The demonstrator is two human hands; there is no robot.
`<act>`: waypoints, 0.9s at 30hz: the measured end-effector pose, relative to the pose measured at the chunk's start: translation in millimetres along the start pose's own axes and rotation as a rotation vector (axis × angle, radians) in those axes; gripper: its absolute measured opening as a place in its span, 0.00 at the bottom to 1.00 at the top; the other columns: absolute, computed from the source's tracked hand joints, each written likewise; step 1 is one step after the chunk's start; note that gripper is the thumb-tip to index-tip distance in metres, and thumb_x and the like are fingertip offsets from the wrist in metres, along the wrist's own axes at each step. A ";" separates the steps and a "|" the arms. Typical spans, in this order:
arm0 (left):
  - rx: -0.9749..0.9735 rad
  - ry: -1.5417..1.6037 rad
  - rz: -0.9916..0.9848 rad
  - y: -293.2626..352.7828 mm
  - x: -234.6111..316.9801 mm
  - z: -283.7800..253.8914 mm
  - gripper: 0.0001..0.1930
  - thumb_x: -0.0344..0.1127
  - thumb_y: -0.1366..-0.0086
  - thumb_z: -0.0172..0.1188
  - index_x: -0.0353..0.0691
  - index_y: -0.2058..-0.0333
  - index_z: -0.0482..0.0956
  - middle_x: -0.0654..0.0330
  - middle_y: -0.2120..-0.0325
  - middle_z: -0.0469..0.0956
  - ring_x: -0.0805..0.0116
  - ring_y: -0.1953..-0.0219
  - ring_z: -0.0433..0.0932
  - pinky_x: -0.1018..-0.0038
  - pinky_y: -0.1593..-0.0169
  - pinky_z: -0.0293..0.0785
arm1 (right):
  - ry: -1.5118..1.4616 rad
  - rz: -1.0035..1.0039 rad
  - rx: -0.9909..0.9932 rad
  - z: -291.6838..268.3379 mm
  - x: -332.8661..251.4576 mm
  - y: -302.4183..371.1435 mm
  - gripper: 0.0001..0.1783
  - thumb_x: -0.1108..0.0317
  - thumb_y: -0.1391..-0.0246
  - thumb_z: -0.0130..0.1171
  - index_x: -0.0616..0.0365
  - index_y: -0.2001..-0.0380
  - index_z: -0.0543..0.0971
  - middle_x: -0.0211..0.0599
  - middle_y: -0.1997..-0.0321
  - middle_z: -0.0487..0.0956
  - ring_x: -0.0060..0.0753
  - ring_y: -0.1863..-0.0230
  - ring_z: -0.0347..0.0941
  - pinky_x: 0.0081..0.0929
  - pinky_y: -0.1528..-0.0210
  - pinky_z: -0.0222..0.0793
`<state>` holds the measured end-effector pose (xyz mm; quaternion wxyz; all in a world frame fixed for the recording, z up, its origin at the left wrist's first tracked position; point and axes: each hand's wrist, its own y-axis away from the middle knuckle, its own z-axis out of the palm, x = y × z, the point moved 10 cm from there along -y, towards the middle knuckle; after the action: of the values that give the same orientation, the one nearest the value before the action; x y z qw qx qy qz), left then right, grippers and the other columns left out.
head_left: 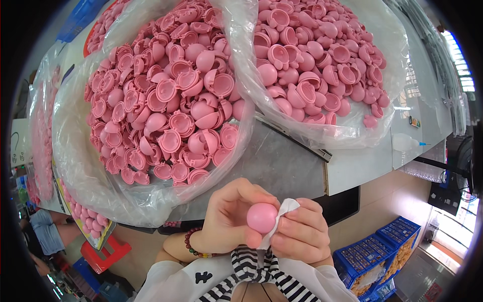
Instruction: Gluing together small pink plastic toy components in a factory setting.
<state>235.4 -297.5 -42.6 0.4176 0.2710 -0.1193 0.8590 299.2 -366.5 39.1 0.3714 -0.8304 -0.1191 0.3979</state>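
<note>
Close in front of my body, my left hand [232,216] grips a smooth pink plastic ball [262,218] between thumb and fingers. My right hand [303,232] is closed on a folded white wipe [286,207], which touches the ball's right side. Part of the wipe hangs down between the hands. Beyond them lie two clear plastic bags of pink pieces: the left bag [146,209] holds many hollow half shells, and the right bag [347,138] holds rounded shells with small knobs.
A grey table [271,161] bears the bags, with a dark metal strip [297,136] across it. A clear bottle with a blue tip [406,143] lies at the right. Blue crates [365,256] stand lower right, a red stool [105,254] lower left. Another person's leg [65,234] shows at left.
</note>
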 end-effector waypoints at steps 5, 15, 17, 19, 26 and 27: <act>0.010 -0.088 0.072 -0.1 8.5 -1.9 0.27 0.28 0.58 0.71 0.33 0.59 0.69 0.56 0.61 0.73 0.71 0.58 0.72 0.75 0.53 0.67 | 0.031 0.032 -0.044 0.0 0.5 1.8 0.10 0.69 0.55 0.58 0.51 0.66 0.80 0.32 0.60 0.77 0.31 0.55 0.72 0.35 0.44 0.62; -0.069 -0.334 -0.239 0.8 -7.1 10.1 0.24 0.21 0.58 0.69 0.33 0.60 0.72 0.60 0.66 0.74 0.74 0.61 0.73 0.76 0.55 0.68 | -0.061 0.142 -0.281 8.5 9.5 -22.1 0.11 0.72 0.55 0.54 0.57 0.66 0.79 0.35 0.63 0.78 0.37 0.56 0.73 0.41 0.41 0.55; -0.092 -0.261 -0.324 5.2 -18.8 7.0 0.23 0.22 0.57 0.69 0.33 0.59 0.72 0.60 0.65 0.75 0.73 0.60 0.73 0.75 0.54 0.68 | -0.207 0.171 -0.345 14.1 16.1 -23.2 0.12 0.74 0.59 0.54 0.60 0.67 0.79 0.36 0.65 0.78 0.39 0.58 0.74 0.41 0.43 0.57; -0.119 -0.231 -0.348 1.3 -19.4 10.4 0.23 0.22 0.57 0.69 0.33 0.59 0.72 0.60 0.65 0.75 0.73 0.59 0.73 0.75 0.53 0.68 | -0.349 0.252 -0.358 13.3 31.2 -23.5 0.12 0.74 0.59 0.53 0.61 0.68 0.79 0.38 0.66 0.78 0.40 0.59 0.74 0.40 0.45 0.60; -0.129 -0.214 -0.328 -5.4 -19.1 11.3 0.26 0.25 0.66 0.74 0.31 0.65 0.74 0.53 0.67 0.75 0.63 0.62 0.76 0.71 0.57 0.71 | -0.140 0.471 0.326 -35.3 77.4 -4.3 0.09 0.82 0.59 0.53 0.65 0.70 0.78 0.40 0.70 0.79 0.36 0.62 0.71 0.29 0.61 0.69; -0.106 -0.206 -0.298 -5.4 -16.2 9.8 0.25 0.26 0.66 0.74 0.32 0.65 0.74 0.52 0.68 0.75 0.62 0.63 0.76 0.71 0.58 0.71 | 0.149 0.370 0.079 -20.6 66.8 -16.8 0.12 0.80 0.62 0.58 0.63 0.68 0.78 0.36 0.70 0.80 0.35 0.60 0.70 0.27 0.62 0.67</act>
<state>251.3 -308.9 -43.8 0.5395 0.3497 -0.1651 0.7479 360.1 -332.6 21.3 0.3321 -0.8500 0.0789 0.4011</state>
